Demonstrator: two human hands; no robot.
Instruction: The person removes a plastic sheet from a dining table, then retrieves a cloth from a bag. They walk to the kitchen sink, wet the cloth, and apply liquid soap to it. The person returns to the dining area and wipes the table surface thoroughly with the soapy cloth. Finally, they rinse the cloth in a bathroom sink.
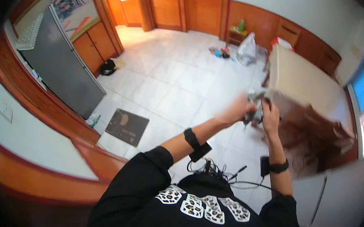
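Both hands are raised out in front of me over the tiled floor, close together. Between them hangs a small, crumpled grey-green bundle [258, 99], probably cloth, with darker parts at its lower edge; blur hides what exactly it is. My left hand [239, 106] grips its left side, and part of that hand is washed out by a pale smear. On the right side, my right hand [271, 116] pinches the same bundle with thumb and fingers. Black straps with small dark devices sit on both forearms.
A cloth-covered table [307, 76] stands at right, with a brown chair or draped item [315, 133] before it. A dark mat [127, 127] lies on the floor at left, near a leaning grey panel [65, 66]. Farther off are a white plastic bag [247, 51] and small coloured items [222, 53].
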